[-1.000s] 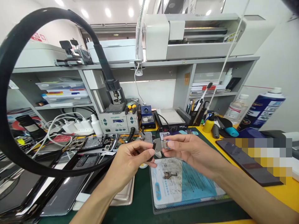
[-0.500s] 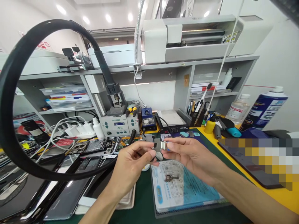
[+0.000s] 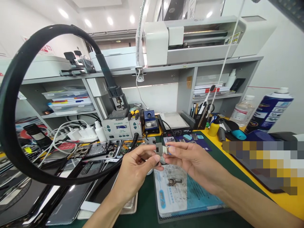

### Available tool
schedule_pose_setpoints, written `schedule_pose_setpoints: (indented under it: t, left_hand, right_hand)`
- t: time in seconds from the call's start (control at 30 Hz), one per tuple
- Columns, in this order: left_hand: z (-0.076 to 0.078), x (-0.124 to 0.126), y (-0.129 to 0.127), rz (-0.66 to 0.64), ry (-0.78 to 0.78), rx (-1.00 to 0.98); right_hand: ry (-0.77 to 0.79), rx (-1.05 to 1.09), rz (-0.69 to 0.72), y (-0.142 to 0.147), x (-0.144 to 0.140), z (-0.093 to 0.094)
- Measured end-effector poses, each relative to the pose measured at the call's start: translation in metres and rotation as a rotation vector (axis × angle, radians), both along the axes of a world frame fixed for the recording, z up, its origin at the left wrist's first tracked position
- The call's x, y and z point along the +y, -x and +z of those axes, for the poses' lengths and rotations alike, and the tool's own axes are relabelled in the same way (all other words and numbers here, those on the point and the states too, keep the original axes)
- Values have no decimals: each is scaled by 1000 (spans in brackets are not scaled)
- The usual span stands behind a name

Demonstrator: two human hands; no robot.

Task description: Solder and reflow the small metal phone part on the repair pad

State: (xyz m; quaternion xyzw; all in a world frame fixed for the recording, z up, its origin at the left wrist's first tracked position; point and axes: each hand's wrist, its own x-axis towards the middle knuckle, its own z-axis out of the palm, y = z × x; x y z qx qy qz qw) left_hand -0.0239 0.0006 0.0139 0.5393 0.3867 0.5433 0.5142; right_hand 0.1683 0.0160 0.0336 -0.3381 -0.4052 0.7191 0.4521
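Note:
Above the work mat, my left hand (image 3: 139,164) is closed in a pinch on a small flat grey piece (image 3: 160,148) with a dark square on it. A thin dark item, too hidden to name, shows under its fingers. Facing it, my right hand (image 3: 190,155) pinches a small shiny silvery metal piece (image 3: 165,150) with a bit of blue near the fingertips. The two pieces meet or overlap; whether they are joined I cannot tell. Below my hands, a small phone circuit board (image 3: 175,181) lies on a blue and white pad (image 3: 171,204).
Phones and phone panels (image 3: 68,190) crowd the left, beneath a thick black hose (image 3: 7,120) that loops close to my left forearm. A hot-air station (image 3: 122,128) stands behind. To the right are a spray can (image 3: 269,109), a clear bottle (image 3: 242,110) and a dark tray (image 3: 251,171).
Both hands keep their pinches and have shifted only slightly. The grey piece is turned a little, showing its dark square more plainly. The camera view has moved slightly.

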Motion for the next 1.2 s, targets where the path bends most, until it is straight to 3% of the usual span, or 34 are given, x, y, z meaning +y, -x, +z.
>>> schedule_pose_setpoints:
  t: [0.33, 0.7, 0.87, 1.03, 1.2]
  left_hand:
    - [1, 1, 10, 45, 1, 52]
    - [3, 3, 9, 24, 88, 22]
    - [3, 7, 11, 152, 81, 14]
    - [1, 8, 12, 139, 104, 83]
    - [0, 8, 14, 99, 100, 179]
  right_hand:
    - [-181, -168, 92, -13, 4, 7]
    - [-150, -190, 147, -13, 8, 6]
    - [-220, -510, 224, -12, 9, 4]
    - [-402, -802, 380, -3, 11, 2]
    - [-573, -960, 308, 9, 12, -2]
